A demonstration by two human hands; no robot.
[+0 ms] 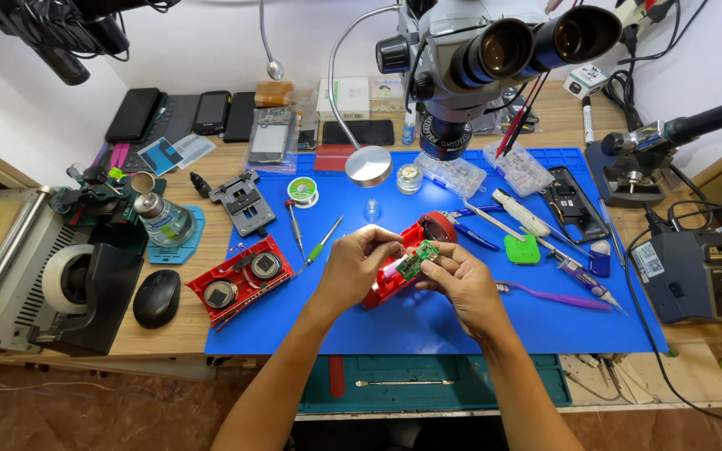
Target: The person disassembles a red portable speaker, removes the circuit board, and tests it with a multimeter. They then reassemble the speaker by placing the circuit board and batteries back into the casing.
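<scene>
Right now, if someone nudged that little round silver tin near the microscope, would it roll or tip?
Probably neither: the silver tin sits flat and looks wider than tall, so it would likely slide on the blue mat. Its smooth metal sides may be slippery to pinch.

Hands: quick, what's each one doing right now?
Left hand: fingers closed, pinching the green circuit board.
Right hand: closed on the same board, above the red housing.

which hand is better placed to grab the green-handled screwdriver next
Probably the left hand: the green-handled screwdriver lies just left of it on the blue mat. The right hand sits farther away, gripping the green circuit board.
</scene>
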